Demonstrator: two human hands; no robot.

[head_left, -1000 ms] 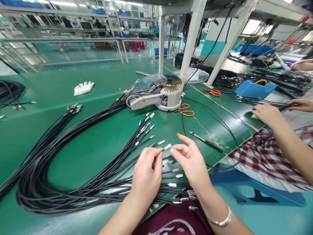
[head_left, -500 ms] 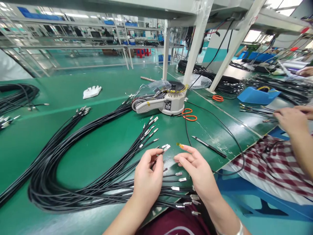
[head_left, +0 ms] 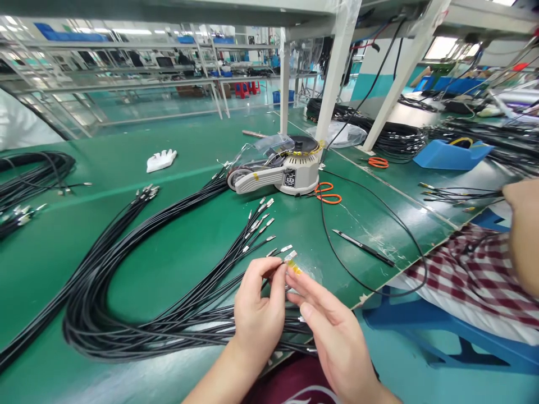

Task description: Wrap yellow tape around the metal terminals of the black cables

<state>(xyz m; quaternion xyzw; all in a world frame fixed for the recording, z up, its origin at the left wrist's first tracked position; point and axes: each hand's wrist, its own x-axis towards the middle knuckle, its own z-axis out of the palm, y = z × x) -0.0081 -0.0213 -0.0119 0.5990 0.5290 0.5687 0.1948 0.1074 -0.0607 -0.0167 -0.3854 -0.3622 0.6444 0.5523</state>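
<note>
My left hand (head_left: 259, 311) pinches the end of a thin black cable whose silver metal terminal (head_left: 290, 256) sticks out past the fingertips. My right hand (head_left: 332, 336) has its fingers stretched toward that terminal, and a small yellow piece of tape (head_left: 295, 269) on a fingertip touches the cable just below the metal tip. Under both hands lies a big looped bundle of black cables (head_left: 126, 303) with several more silver terminals (head_left: 259, 221) fanned out on the green table (head_left: 189, 168).
A grey tape dispenser machine (head_left: 286, 168) stands behind the cables, orange scissors (head_left: 327, 193) beside it. A black pen-like tool (head_left: 364, 248) and a loose black wire lie to the right. A white glove (head_left: 161, 160) lies far left. Another person's arm (head_left: 524, 235) and checked clothing are at right.
My right hand has moved left and brought the yellow tape piece from the air onto the cable end in my left hand. The other person's hands have left the table.
</note>
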